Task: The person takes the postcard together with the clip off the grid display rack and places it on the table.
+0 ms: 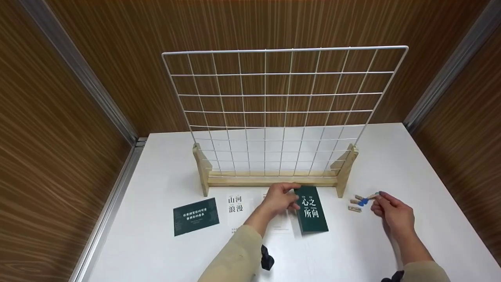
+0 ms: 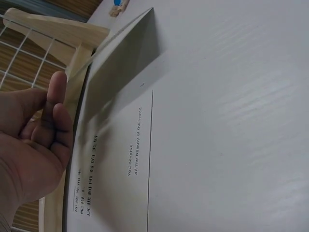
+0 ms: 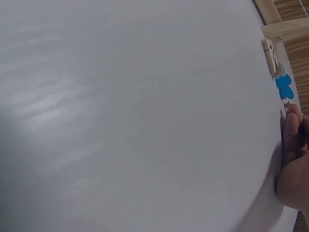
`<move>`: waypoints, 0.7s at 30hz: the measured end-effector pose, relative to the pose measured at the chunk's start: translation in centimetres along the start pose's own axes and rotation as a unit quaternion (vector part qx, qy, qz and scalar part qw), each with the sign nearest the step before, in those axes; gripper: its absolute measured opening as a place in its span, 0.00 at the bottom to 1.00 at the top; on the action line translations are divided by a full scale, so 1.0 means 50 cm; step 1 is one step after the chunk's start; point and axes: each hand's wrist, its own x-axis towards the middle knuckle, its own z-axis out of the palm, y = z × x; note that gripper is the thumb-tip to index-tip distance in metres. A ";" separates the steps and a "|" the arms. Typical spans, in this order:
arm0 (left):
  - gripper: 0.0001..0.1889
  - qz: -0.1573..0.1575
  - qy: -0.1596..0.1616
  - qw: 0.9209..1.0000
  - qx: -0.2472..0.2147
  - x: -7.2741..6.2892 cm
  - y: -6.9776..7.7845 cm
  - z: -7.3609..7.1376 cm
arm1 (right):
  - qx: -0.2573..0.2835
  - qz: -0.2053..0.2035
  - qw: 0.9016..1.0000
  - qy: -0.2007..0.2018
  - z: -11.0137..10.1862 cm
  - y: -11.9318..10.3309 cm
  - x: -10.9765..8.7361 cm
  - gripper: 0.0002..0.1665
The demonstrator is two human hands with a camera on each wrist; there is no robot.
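Note:
My left hand (image 1: 277,200) pinches the top left of a dark green card (image 1: 314,221) with white characters. In the left wrist view the card's pale underside (image 2: 133,55) slants up off the table, casting a shadow. My right hand (image 1: 398,218), at the right, pinches the end of a small wooden clothespin (image 1: 373,196) between thumb and fingertips. Beside it lie several more wooden clothespins (image 1: 354,209), some with blue heart-shaped decorations (image 3: 286,86). The fingertips of the right hand are partly cut off in the right wrist view.
A white wire grid (image 1: 265,94) stands upright in a wooden base (image 1: 270,181) behind the hands. On the white table (image 1: 156,254) lie another dark green card (image 1: 196,216), a white card (image 1: 235,209) and a second white card (image 1: 280,225) partly under the left arm. Wood-grain panels enclose the table.

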 end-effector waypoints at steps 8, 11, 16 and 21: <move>0.27 -0.004 -0.027 0.998 0.064 -0.003 0.009 0.007 | -0.001 0.005 1.000 0.005 -0.001 0.004 0.006 0.36; 0.29 -0.001 -0.025 0.993 0.114 -0.007 0.017 0.008 | 0.033 0.000 0.999 -0.003 -0.002 0.004 0.006 0.36; 0.29 0.014 -0.022 0.992 0.123 -0.018 0.030 0.004 | 0.056 -0.012 0.998 -0.021 -0.014 0.001 -0.010 0.38; 0.25 0.037 -0.027 0.998 0.052 -0.029 0.038 -0.020 | -0.015 -0.045 0.999 -0.021 -0.015 -0.019 -0.036 0.38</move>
